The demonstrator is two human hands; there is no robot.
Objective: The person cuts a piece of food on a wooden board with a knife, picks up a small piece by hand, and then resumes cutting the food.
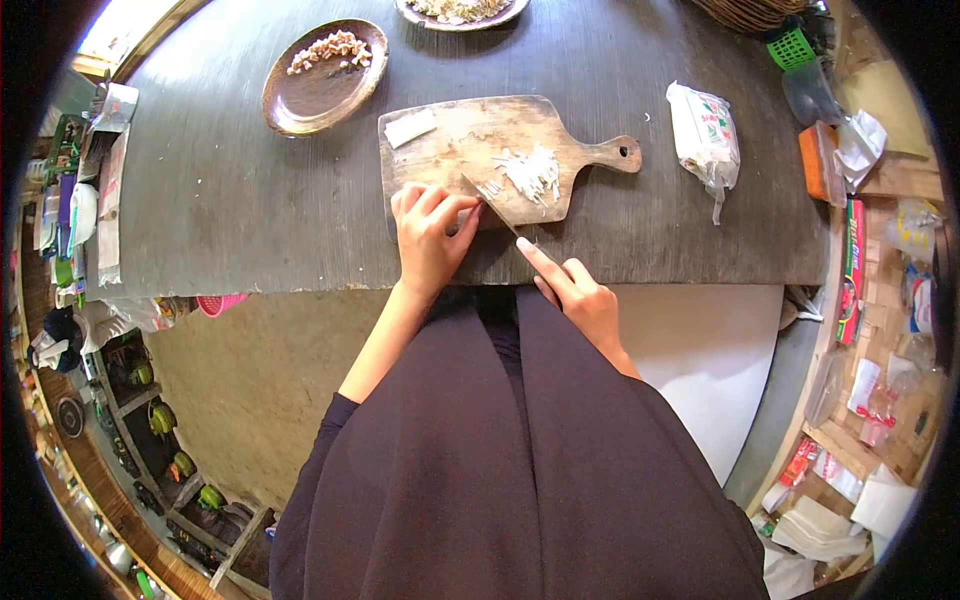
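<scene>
On the wooden cutting board [470, 150] lies a loose pile of thin white strips [533, 176], with a flat white slab [410, 127] at its upper left corner. My right hand [580, 296] grips a knife [497, 214] by its handle, the blade slanting up and left over the board's near edge. Beside the blade, my left hand [432, 226] is closed, fingertips pressed down on the board; what they hold is mostly hidden. A few cut white bits [489, 188] lie against the blade.
Behind the board stand a brown plate [290, 118] with small chopped pieces and another plate [465, 24] heaped with pale shreds. A white plastic packet [703, 135] lies right of the board's handle. An orange-lidded container [820, 164] sits at the table's right edge.
</scene>
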